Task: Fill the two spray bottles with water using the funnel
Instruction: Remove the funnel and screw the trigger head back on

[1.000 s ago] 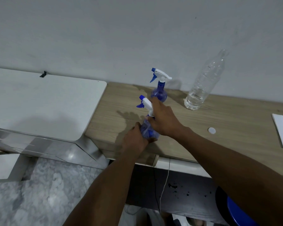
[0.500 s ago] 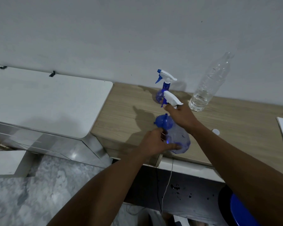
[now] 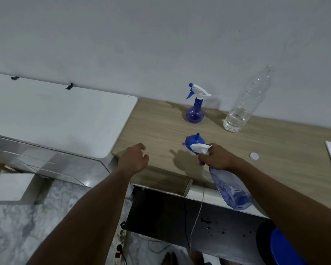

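Currently our right hand (image 3: 216, 156) grips one spray bottle (image 3: 231, 188) by the neck, base tilted toward us. Left hand (image 3: 133, 159) empty, loosely curled; funnel (image 3: 193, 140) sits just beyond the right.

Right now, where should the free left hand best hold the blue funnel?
Probably the narrow spout, pinched from above-left: the funnel lies wide mouth down, spout up, and the right hand with the spray bottle blocks its near right side.

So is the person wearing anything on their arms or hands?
No. The left arm and right arm are bare as far as the picture shows, no sleeves. The left hand and right hand have no gloves, watch or bracelet.
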Demonstrator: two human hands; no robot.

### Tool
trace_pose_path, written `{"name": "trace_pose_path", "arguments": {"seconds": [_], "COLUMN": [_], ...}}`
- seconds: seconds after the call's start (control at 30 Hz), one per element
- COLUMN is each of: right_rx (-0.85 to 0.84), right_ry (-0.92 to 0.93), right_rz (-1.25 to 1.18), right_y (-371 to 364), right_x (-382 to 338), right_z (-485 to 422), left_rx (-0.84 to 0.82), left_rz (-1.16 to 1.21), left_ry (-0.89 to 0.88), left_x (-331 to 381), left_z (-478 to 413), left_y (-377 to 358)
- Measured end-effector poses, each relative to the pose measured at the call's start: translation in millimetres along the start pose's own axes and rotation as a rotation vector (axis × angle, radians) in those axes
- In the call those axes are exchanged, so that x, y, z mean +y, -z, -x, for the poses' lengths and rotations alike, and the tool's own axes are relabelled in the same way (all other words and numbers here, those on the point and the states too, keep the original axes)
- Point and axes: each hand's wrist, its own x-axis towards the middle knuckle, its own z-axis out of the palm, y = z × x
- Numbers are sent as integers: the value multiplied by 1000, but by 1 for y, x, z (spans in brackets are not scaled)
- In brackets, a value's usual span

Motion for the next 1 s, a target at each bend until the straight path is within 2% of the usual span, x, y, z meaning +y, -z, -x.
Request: {"name": "trace_pose_path", "arguments": {"seconds": [0.17,0.33,0.47,0.6,0.7,0.8,0.9,1.0], "right_rx": [23,37,-11,84,70,56,113,239], "right_ry": [19,54,67,32,83,102,150,276], "right_rz": [7,134,120,156,89,-81,-229,-241], "right_y": [1,4,7,4,0,1,13,35], "right_x": [-9,-16,-24,-20,-26,-36,-60,-92], "right_z": [3,6,7,-3,-4,-10,-23,-43], "left_rx": [-44,-48,-50,-50,-54,-58,-31,15], "left_rz": [-13,-16,-19,-41,-31,4,45,38], "left_ry": [-2,-11,-23,-42,-53,-54,-46,-39], "left_x": [1,-1,2,5,9,15,23,32], "left_z": [6,7,6,3,0,-5,-13,-24], "left_y": [-2,0,5,7,9,11,19,32]}}
